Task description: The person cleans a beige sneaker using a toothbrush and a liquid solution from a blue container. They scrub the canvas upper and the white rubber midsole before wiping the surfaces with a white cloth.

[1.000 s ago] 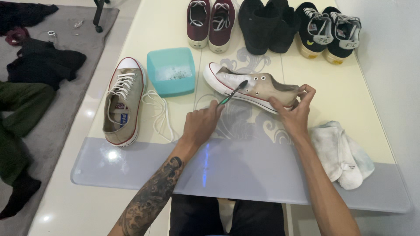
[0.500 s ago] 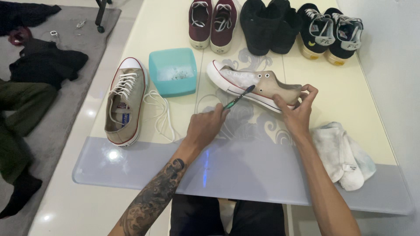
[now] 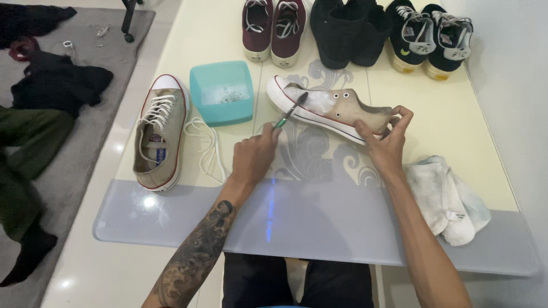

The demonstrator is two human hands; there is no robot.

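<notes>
The unlaced beige canvas sneaker with white rubber sole and red stripe [image 3: 334, 111] lies on its side on the pale yellow glass-topped table [image 3: 456, 122], just right of the square turquoise plastic tub of soapy water [image 3: 222, 92]. The right hand [image 3: 383, 142] pinches its heel between thumb and fingers, and the left hand [image 3: 254, 157] is closed around the green-handled toothbrush [image 3: 290, 112], bristles on the foamy toe end nearest the tub. To scrub well, I judge the heel grip should stay firm so the shoe cannot skid, with short strokes and light pressure, dipping into the tub when the foam thins.
</notes>
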